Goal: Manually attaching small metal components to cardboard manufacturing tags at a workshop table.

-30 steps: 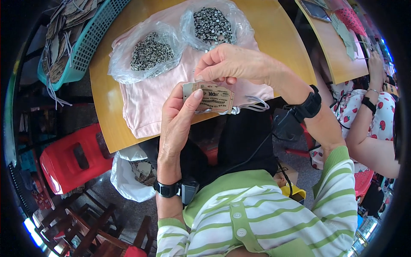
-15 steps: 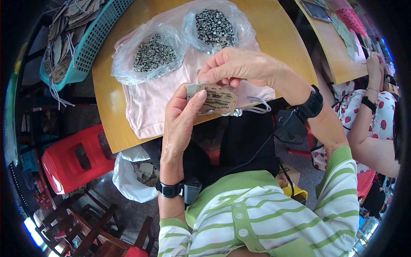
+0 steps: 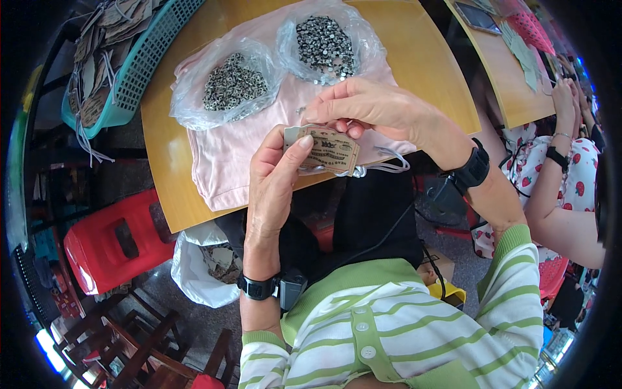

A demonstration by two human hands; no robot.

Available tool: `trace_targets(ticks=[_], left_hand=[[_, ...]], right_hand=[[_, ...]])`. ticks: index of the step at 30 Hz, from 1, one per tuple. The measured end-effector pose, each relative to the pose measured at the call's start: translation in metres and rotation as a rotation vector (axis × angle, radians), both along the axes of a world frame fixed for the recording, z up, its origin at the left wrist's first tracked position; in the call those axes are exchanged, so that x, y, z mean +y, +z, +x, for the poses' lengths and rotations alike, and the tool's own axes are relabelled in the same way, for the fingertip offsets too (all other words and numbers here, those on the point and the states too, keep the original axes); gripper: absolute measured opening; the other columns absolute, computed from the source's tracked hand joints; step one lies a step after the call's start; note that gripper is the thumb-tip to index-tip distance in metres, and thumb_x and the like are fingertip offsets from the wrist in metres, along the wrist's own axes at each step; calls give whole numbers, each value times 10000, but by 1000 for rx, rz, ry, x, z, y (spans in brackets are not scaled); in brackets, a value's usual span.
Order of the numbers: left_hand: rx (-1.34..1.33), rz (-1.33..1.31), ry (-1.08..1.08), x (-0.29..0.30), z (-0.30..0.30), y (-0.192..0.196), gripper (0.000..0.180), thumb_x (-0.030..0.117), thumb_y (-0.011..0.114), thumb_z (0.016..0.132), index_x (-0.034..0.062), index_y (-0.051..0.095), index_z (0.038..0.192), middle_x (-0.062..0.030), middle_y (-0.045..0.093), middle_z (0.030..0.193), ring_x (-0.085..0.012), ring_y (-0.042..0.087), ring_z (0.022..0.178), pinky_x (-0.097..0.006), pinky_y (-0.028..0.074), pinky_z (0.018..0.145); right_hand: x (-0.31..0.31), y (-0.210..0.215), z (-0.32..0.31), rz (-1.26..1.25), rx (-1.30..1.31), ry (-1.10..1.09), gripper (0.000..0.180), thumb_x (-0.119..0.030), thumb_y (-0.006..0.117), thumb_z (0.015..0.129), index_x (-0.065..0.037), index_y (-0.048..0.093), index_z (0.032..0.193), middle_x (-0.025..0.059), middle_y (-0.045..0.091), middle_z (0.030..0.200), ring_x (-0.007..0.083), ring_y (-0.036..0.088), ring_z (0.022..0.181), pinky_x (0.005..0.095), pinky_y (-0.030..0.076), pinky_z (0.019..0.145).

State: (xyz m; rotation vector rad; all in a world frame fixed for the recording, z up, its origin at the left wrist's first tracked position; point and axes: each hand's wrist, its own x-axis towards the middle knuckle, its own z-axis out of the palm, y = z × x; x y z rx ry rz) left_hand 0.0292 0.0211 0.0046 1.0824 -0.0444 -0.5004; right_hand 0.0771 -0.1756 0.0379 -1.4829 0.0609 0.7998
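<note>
My left hand pinches a stack of brown printed hang tags by one end, thumb on top. Pale cords trail from the tags' other end. At the tags' upper edge my right hand has thumb and index finger pinched together; whatever is between them is hidden or too small to make out. Beyond the hands, two clear plastic bags lie open on a pink cloth. In the left bag are small metal ring-shaped eyelets. Small shiny metal caps fill the right bag.
A teal basket of tags and cords stands at the far left. Left of me is a red plastic stool; beside it, a white bag holds scraps. At right, another person's hands work by a second table with a phone.
My right hand has shifted very slightly down and right at the tags' upper edge. My left hand keeps its hold on the tags.
</note>
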Motion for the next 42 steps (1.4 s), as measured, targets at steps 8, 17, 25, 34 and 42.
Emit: trace_targets(ticks=[8, 17, 25, 34, 42], left_hand=[[12, -6, 4, 1, 1, -4, 117, 131, 561, 958, 32, 577, 1019, -49, 637, 980, -120, 627, 899, -287, 528, 813], [67, -73, 52, -4, 0, 0, 175, 179, 549, 973, 24, 568, 1051, -59, 641, 997, -123, 629, 909, -320, 543, 839], [41, -162, 97, -3, -1, 1, 221, 146, 527, 980, 3, 554, 1145, -106, 639, 1096, -171, 639, 982, -338, 535, 876], [-183, 267, 132, 0, -8, 13, 171, 122, 650, 917, -1, 569, 1004, -60, 622, 1011, -80, 576, 867, -245, 489, 777], [-595, 897, 240, -12, -2, 7, 262, 123, 711, 840, -37, 518, 916, -86, 495, 918, -168, 483, 740, -297, 430, 666]], right_hand=[[-1, 0, -5, 47, -95, 10, 215, -303, 700, 867, -88, 705, 854, -61, 553, 659, 17, 429, 536, 176, 323, 494], [-5, 21, -8, -117, -231, 67, 320, -353, 675, 883, -56, 706, 997, -9, 635, 812, 54, 533, 726, 211, 412, 614], [-31, 20, -50, -186, -258, 42, 402, -358, 692, 869, -35, 637, 1100, 34, 661, 889, 85, 570, 841, 233, 437, 733], [-44, 34, -62, -330, -216, 74, 189, -236, 601, 927, -52, 645, 921, -19, 551, 567, 30, 493, 555, 223, 369, 583], [-45, 17, -62, -471, -330, 24, 246, -255, 600, 912, -16, 650, 879, 15, 544, 527, 81, 508, 487, 273, 373, 490]])
